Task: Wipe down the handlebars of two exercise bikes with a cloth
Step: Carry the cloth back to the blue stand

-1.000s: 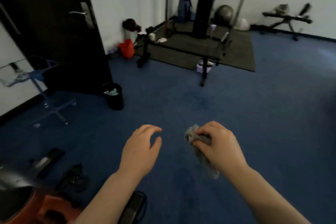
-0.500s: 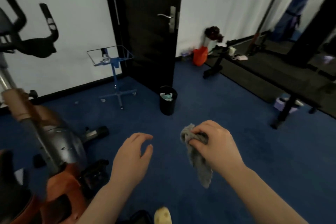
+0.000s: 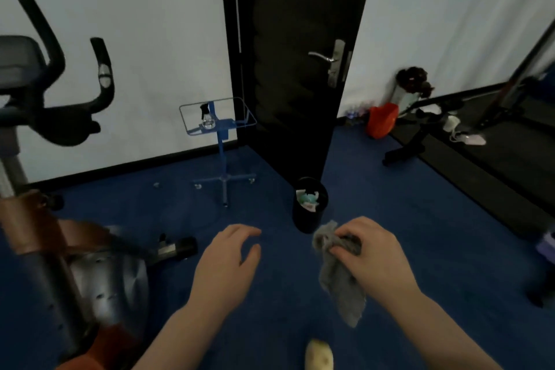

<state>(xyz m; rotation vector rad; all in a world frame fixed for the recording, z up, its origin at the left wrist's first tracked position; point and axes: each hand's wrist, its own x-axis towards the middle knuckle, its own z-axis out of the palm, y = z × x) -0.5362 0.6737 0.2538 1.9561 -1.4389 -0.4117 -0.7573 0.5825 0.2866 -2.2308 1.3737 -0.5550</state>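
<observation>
Fingers of right hand (image 3: 372, 258) clamp grey cloth (image 3: 339, 282); left hand (image 3: 225, 267) fingers apart, empty.

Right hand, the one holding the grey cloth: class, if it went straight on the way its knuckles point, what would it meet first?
Probably the black waste bin, which lies just beyond the right hand and its cloth. Depth is unclear; the hand may be higher and pass over it.

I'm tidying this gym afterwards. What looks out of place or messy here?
Little stands out: the black bin by the door is brimming with crumpled waste, and small bits lie on the carpet near the blue stand.
</observation>
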